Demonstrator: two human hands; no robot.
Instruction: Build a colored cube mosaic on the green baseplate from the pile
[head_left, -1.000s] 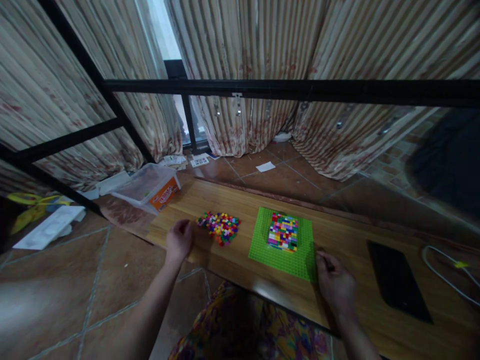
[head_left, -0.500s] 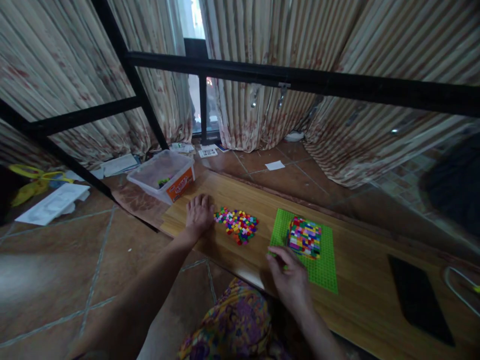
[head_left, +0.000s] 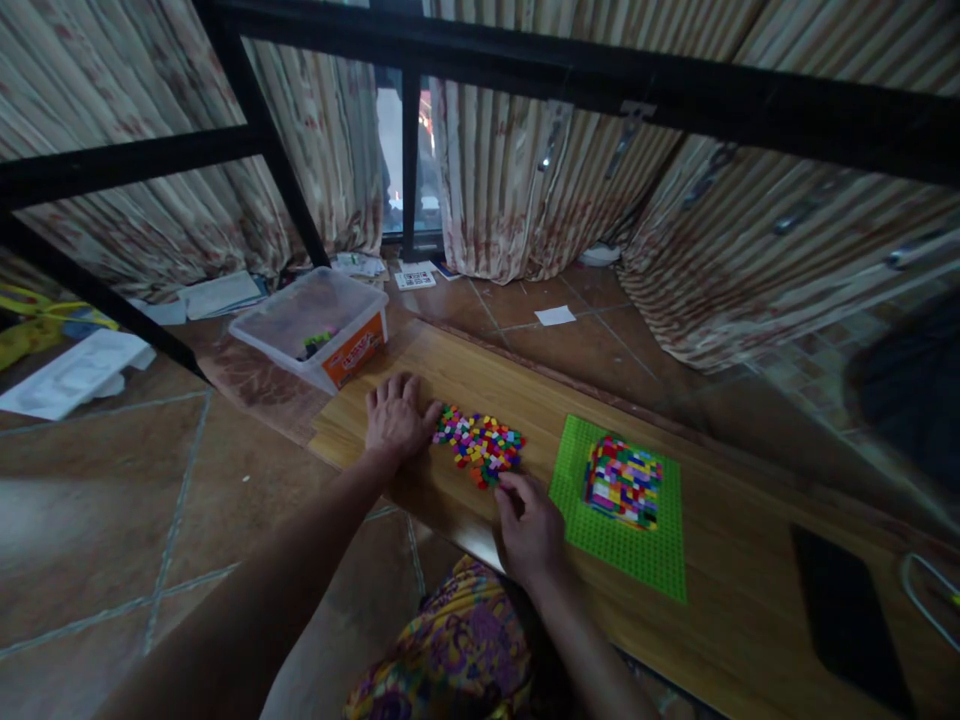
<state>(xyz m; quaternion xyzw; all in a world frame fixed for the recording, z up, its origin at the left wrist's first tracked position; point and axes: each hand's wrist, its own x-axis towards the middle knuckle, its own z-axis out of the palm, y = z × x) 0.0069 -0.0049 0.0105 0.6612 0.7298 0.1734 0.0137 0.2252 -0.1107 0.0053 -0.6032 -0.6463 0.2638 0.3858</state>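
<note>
1 brick pile point(head_left: 481, 440) between left grip point(head_left: 397, 420) and right grip point(head_left: 531, 530)

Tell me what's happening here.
A person's left hand lies palm-down beside a pile of small multicoloured plastic bricks on a brown wooden table. The right hand curls at the pile's near edge; whether it holds a brick is unclear. To the right, a multicoloured brick block sits on a green studded baseplate.

One loose brick pile point(head_left: 481, 440), one brick block point(head_left: 624, 482), one green baseplate point(head_left: 626, 560), one tub point(head_left: 358, 350)
</note>
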